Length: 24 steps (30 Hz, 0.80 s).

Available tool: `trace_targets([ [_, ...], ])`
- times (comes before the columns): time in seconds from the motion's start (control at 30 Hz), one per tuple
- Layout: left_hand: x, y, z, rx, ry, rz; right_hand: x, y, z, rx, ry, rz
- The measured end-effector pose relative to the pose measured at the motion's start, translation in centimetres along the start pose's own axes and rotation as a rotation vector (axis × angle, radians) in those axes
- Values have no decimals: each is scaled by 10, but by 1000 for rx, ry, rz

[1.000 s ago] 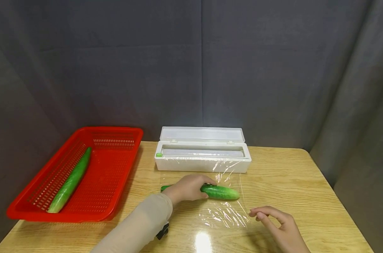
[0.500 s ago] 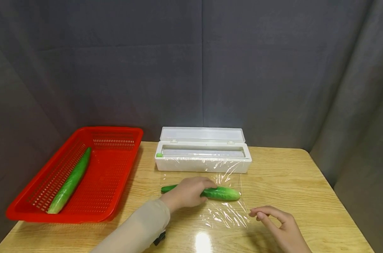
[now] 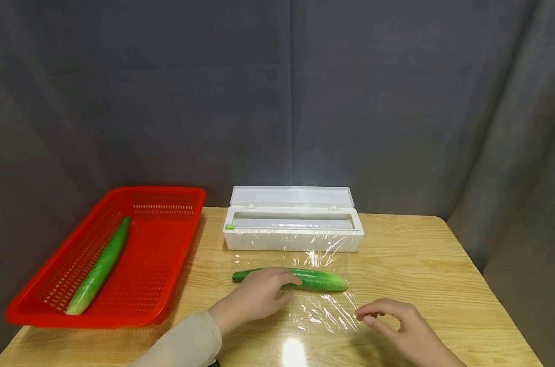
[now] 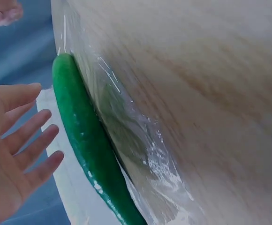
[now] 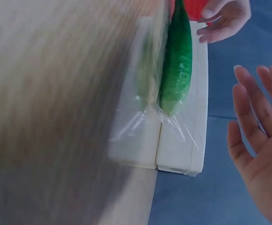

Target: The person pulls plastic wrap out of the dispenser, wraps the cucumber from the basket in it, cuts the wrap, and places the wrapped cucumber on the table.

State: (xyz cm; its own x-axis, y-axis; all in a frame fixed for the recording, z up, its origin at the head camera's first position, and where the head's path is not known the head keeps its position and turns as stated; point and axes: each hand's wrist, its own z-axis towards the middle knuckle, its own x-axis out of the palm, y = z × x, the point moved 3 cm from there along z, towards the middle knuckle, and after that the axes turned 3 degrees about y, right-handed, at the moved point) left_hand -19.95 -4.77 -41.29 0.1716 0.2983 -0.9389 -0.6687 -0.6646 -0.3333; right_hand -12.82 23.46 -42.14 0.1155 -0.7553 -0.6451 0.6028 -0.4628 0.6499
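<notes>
Cucumber (image 3: 320, 280) likely weights cling film (image 3: 325, 313) flat; left hand (image 3: 260, 292) at its 8 o'clock, right hand (image 3: 405, 326) at 4, fingers apart on both.

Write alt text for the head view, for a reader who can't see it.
A person's left hand is at a cucumber on clear plastic wrap that stretches from an open white box; the right hand is by the wrap's near right corner. Another cucumber lies in a red basket at left.
</notes>
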Motion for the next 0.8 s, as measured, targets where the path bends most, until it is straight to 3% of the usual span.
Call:
trace_targets([
  [0.2, -5, -2, -18, -10, 22, -54, 0, -1, 5, -43, 97, -49],
  [0.53, -9, -7, -42, 42, 28, 9, 1, -7, 8, -48, 198, -140],
  [0.8, -7, 3, -64, 27, -8, 32, 2, -10, 8, -61, 246, -167],
])
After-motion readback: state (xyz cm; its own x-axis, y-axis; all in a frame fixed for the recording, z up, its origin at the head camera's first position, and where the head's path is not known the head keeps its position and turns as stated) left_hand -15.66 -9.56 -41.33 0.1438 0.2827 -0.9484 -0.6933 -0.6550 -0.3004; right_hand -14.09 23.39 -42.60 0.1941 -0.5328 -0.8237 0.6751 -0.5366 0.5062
